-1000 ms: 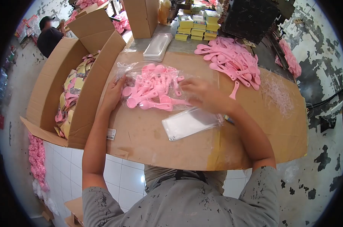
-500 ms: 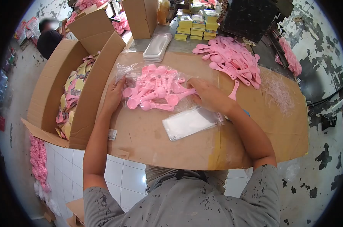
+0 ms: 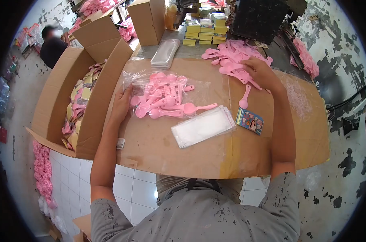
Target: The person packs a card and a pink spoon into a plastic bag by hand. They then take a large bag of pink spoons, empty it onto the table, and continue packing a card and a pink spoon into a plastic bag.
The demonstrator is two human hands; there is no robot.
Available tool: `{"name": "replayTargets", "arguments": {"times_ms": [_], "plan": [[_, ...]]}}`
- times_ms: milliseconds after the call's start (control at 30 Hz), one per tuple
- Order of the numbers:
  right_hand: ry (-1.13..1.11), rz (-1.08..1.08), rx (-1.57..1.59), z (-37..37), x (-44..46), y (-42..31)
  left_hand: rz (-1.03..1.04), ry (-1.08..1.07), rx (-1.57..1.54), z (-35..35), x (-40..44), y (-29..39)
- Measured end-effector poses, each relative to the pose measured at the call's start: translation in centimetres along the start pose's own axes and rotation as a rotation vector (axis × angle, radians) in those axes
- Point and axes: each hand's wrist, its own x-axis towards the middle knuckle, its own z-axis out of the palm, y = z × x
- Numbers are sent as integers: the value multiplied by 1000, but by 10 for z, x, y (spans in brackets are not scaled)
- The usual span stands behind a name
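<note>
My left hand grips the left edge of a clear plastic bag that lies flat with several pink measuring spoons inside it. One pink spoon sticks out to the right, its bowl by the bag's lower side. Over the heap of pink spoons at the back right is my right hand, fingers bent and partly apart, touching the near side of the heap. Below the heap, a single spoon rests by a stack of printed cards. A stack of clear bags lies at the table's middle.
A tall open carton at my left holds pink spoons and yellowish cards. Behind stand another stack of clear packets, yellow card stacks and a carton. Plastic scraps lie at right. A person is at the far left.
My right hand has let go of the spoon by the bag and moved right and away to the spoon heap, uncovering the printed cards. My left hand stays at the bag.
</note>
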Motion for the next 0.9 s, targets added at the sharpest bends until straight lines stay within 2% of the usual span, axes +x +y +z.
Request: {"name": "replayTargets", "arguments": {"times_ms": [100,167,233,333,633,833,900], "plan": [[76,-170,64,28,-5,8,33,10,-25,4,3,-2],[-97,-252,274,52,-5,-20,14,32,-30,5,3,-1],[-334,-197,288,66,-17,-74,5,2,-32,-5,9,-15],[-436,-233,252,85,-21,-85,3,4,-21,-3,8,-10],[-410,-214,66,87,-29,-102,39,-24,21,-2,17,-6],[-402,-256,-40,78,-35,-109,45,-50,103,2,22,14],[-386,-328,-24,80,-34,-105,35,-73,126,3,25,22]]}}
